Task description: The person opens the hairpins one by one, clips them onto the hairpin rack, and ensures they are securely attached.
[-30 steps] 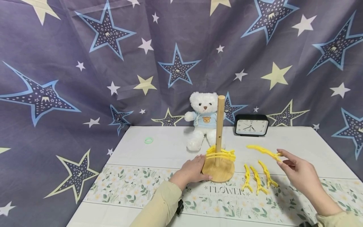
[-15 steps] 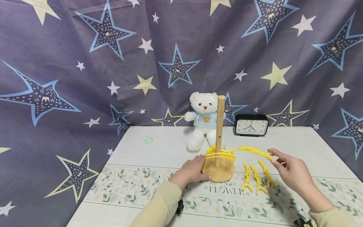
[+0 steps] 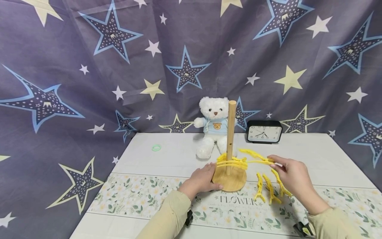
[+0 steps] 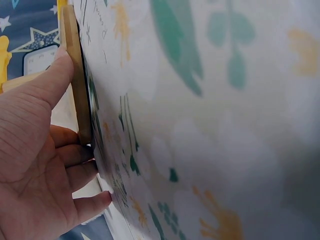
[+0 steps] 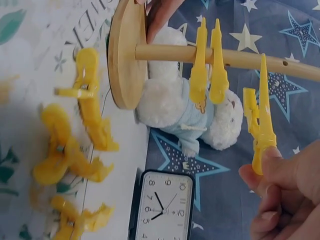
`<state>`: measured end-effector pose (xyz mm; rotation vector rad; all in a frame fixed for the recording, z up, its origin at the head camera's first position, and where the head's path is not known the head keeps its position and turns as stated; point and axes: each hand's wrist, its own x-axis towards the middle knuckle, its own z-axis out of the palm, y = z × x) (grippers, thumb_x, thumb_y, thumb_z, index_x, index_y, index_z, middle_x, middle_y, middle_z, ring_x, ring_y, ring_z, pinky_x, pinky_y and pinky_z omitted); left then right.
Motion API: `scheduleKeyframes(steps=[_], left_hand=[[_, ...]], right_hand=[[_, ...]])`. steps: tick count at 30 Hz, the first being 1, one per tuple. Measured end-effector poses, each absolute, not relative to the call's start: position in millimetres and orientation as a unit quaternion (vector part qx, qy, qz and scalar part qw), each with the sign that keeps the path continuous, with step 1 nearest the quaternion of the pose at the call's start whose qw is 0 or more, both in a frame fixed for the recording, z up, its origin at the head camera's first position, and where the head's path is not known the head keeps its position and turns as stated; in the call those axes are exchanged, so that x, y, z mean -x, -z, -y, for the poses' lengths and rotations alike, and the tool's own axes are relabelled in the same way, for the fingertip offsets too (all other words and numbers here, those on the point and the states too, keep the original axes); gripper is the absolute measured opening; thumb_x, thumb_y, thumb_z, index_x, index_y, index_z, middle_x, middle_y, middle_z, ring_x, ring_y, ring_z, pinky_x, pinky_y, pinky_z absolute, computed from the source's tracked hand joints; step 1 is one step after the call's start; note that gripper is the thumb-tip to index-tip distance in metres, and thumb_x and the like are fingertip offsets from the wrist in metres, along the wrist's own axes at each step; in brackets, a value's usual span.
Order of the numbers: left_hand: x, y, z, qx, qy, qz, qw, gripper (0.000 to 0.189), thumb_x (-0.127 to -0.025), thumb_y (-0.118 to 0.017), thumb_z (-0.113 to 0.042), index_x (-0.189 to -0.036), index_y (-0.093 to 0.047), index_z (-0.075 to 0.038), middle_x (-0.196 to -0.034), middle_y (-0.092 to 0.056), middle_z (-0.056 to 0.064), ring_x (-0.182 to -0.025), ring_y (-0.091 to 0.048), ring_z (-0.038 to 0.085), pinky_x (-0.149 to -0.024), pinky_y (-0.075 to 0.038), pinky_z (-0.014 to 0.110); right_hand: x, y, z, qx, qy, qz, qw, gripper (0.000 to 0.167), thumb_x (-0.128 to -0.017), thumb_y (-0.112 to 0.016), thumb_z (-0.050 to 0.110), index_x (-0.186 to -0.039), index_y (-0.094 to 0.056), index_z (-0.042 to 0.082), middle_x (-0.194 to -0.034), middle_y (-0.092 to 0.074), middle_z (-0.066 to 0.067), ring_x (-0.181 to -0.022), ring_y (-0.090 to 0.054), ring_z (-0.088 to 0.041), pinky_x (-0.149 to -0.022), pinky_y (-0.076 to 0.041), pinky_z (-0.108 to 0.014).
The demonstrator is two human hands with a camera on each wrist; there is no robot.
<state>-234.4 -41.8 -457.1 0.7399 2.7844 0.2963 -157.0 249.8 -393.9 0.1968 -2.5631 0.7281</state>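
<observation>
A wooden stand (image 3: 229, 182) has a round base and an upright post (image 3: 230, 132). Two yellow alligator hair clips (image 5: 199, 65) are clamped across the lower post. My left hand (image 3: 203, 179) holds the base at its left side, thumb on the rim (image 4: 75, 85) and fingers around behind it. Thumb and fingers of my right hand (image 3: 292, 174) pinch the tail end of another yellow alligator hair clip (image 5: 265, 115). Its two arms are spread apart, tips pointing at the post from the right. Several more such clips (image 3: 270, 191) lie on the table below my right hand.
Behind the post sits a white teddy bear (image 3: 209, 137) in a blue top. A black-framed clock (image 3: 264, 132) stands at the back right, and a green ring (image 3: 156, 147) lies at the back left. A flowered runner (image 3: 143, 192) crosses the table.
My right hand has moved left with its hair clip, nearing the post. The clip's arms, together before, are now spread. My left hand has stayed at the base.
</observation>
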Motion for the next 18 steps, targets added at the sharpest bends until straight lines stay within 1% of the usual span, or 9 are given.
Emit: scheduleKeyframes(steps=[2, 7, 14, 18], left_hand=[[234.5, 457.3, 41.4, -0.253, -0.103, -0.954, 0.122, 0.093, -0.088, -0.063, -0.058, -0.154, -0.025, -0.005, -0.158, -0.029, 0.012, -0.145, -0.027, 0.026, -0.115, -0.027, 0.048], [235.2, 457.9, 41.9, -0.255, -0.102, -0.954, 0.118, 0.093, -0.087, -0.064, -0.058, -0.154, -0.025, -0.005, -0.157, -0.03, 0.012, -0.144, -0.028, 0.026, -0.114, -0.028, 0.048], [235.5, 458.6, 41.5, -0.254, -0.097, -0.955, 0.121, 0.093, -0.088, -0.063, -0.058, -0.155, -0.024, -0.006, -0.158, -0.029, 0.011, -0.145, -0.027, 0.025, -0.114, -0.028, 0.047], [235.1, 458.4, 41.4, -0.253, -0.094, -0.955, 0.122, 0.094, -0.088, -0.062, -0.058, -0.155, -0.024, -0.005, -0.158, -0.028, 0.011, -0.145, -0.026, 0.025, -0.115, -0.028, 0.047]], right_hand=[[160.5, 393.1, -245.0, -0.074, -0.263, 0.934, 0.231, 0.024, -0.089, -0.07, 0.007, -0.113, -0.073, 0.007, -0.055, -0.056, 0.007, -0.041, -0.035, -0.009, -0.04, -0.029, -0.026], [169.4, 393.3, -232.9, -0.083, -0.254, 0.935, 0.235, 0.023, -0.088, -0.071, 0.005, -0.111, -0.074, 0.006, -0.056, -0.058, 0.004, -0.041, -0.035, -0.011, -0.042, -0.028, -0.027], [179.3, 390.8, -216.0, -0.084, -0.237, 0.942, 0.221, 0.023, -0.089, -0.07, 0.006, -0.111, -0.074, 0.006, -0.053, -0.053, 0.004, -0.047, -0.036, -0.013, -0.05, -0.031, -0.031], [181.7, 388.6, -208.2, -0.087, -0.231, 0.945, 0.215, 0.023, -0.089, -0.069, 0.006, -0.112, -0.074, 0.006, -0.053, -0.051, 0.004, -0.048, -0.036, -0.014, -0.05, -0.033, -0.032]])
